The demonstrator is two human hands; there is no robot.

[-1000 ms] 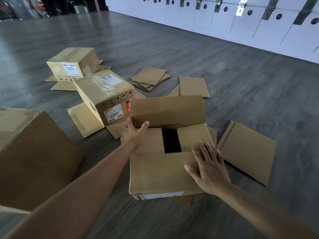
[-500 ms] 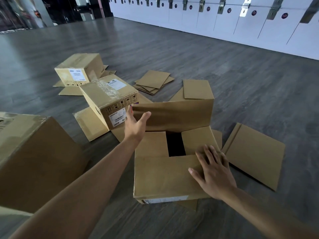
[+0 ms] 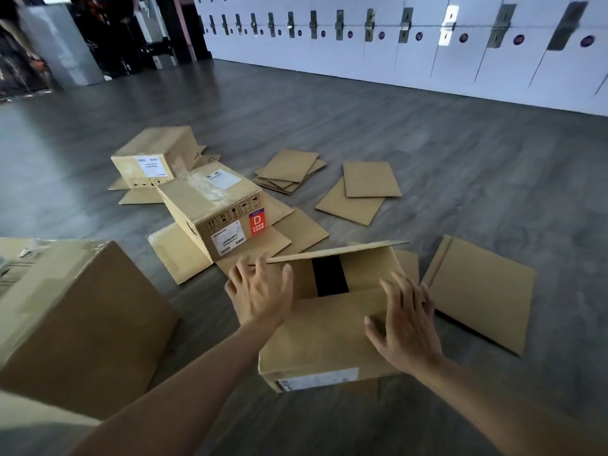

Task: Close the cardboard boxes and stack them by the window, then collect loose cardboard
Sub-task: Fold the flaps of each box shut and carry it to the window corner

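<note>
Now the far flap (image 3: 335, 251) of the open brown cardboard box (image 3: 329, 337) at lower centre of the frame has folded down almost level over the opening, where half a second ago it stood nearly upright. The left hand (image 3: 260, 291) has come with it: its fingers (image 3: 243, 271) are spread and relaxed, reaching the flap's left end without curling round it. The right hand (image 3: 406, 320) stays flat on the near flap at the box's right side, fingers straight and pressing, gripping nothing. A dark gap (image 3: 329, 276) shows between the two inner flaps.

Both forearms run out of the bottom edge of the frame. The large brown box (image 3: 75, 324) at lower left is cut off by the left edge. Behind it, the taped brown box with a red label (image 3: 214, 209) and the smaller labelled brown box (image 3: 154, 156) sit on splayed flaps on the grey wooden floor (image 3: 460, 166). Loose flat cardboard sheets (image 3: 289, 169) lie at centre, with one folded brown panel (image 3: 477, 291) just right of the open box. Label text is too small to read. White lockers (image 3: 427, 54) line the upper right; the upper left corner is dark and blurred.
</note>
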